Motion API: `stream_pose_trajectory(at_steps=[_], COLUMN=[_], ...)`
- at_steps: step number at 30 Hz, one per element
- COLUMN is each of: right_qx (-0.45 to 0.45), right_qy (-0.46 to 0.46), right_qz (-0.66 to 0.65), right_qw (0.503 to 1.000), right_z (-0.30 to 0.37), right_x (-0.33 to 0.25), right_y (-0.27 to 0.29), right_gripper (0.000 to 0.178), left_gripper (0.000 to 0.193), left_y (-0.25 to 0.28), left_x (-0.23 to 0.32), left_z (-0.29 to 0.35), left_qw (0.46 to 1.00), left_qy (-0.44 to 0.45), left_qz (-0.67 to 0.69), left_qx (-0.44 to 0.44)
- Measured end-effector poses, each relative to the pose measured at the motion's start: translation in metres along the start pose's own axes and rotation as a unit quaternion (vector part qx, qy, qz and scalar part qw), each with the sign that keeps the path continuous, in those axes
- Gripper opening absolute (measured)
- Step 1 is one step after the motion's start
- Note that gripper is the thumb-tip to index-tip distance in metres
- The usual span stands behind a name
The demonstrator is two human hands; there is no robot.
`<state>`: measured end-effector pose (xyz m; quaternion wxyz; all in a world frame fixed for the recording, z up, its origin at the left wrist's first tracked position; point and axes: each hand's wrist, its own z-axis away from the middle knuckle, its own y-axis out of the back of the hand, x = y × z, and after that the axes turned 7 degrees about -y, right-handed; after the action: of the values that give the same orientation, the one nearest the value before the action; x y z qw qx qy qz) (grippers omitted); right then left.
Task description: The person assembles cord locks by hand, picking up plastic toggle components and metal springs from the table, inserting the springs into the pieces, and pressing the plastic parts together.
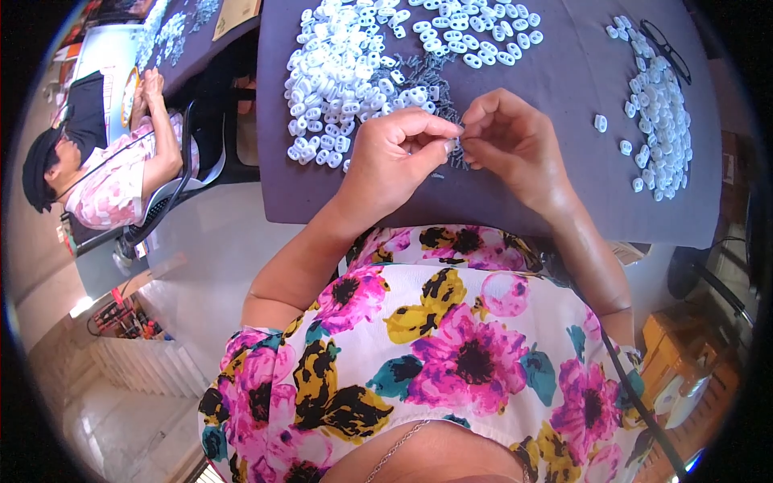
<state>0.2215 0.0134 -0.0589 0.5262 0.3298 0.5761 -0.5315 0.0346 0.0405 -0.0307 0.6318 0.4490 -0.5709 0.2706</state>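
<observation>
My left hand (pixel 398 153) and my right hand (pixel 515 149) meet above the near part of a table with a dark cloth. Thumb and fingers of each are pinched together, the tips almost touching. Whatever they hold between them is too small and too covered to make out. Just beyond my fingers lies a heap of thin grey metal pieces (pixel 431 76) that look like small screws. A large pile of white oval plastic pieces (pixel 330 76), each with two holes, spreads to its left. More such white pieces (pixel 475 32) lie loosely at the far middle.
Another pile of white pieces (pixel 664 129) lies at the table's right, near black-framed glasses (pixel 667 52). A person (pixel 121 161) in a black cap sits at another table on the left. Cardboard boxes (pixel 676 354) stand on the floor at the lower right.
</observation>
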Motion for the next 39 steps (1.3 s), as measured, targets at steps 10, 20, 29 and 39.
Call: stream_pose_trajectory(at_steps=[10,20,29,39], right_qx=[0.013,0.023,0.085,0.103], right_qy=[-0.036,-0.013,0.008,0.021], right_qz=[-0.018,-0.033,-0.03,-0.082], right_qw=[0.999,0.999,0.996,0.991], right_z=[0.001,0.008,0.002,-0.006], right_x=[-0.005,0.001,-0.001,-0.018], right_y=[0.001,0.007,0.007,0.02], right_gripper=[0.021,0.016,0.008,0.004], left_gripper=[0.015,0.012,0.014,0.011], left_y=[-0.006,-0.016,-0.014,0.002], left_x=[-0.006,-0.01,-0.002,0.01], left_z=[0.001,-0.009,-0.013,-0.04], left_qw=[0.991,0.958,0.973,0.993], left_qy=[0.08,0.091,0.07,0.031], left_qz=[0.11,0.265,0.22,0.11], left_qx=[0.016,0.053,0.017,0.013])
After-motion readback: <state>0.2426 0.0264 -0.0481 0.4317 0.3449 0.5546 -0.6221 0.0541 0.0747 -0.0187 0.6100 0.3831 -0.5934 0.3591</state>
